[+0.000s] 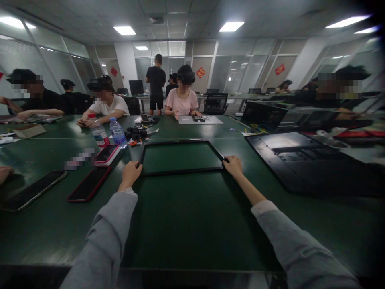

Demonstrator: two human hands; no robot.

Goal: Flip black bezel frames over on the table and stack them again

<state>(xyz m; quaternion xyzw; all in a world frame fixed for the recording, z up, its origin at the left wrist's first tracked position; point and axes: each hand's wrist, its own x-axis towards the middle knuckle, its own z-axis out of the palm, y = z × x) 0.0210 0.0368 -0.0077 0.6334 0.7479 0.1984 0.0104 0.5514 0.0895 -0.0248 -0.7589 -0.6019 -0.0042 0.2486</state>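
A thin black rectangular frame (183, 171), like a screen bezel, spans the space between my hands over the green tabletop (186, 224). Its middle is hollow and the green surface shows through. My left hand (131, 173) grips the near left corner, fingers closed round the edge. On the opposite side, my right hand (233, 165) is closed on the near right corner. Whether the frame rests on the table or hangs just over it, I cannot tell.
Phones, one red-edged (89, 184), and two bottles (118, 132) stand to the left. Black cables (136, 133) lie behind them. A large black panel (313, 160) occupies the right. Across the table a person in pink (182, 100) sits at a grey board (215, 120).
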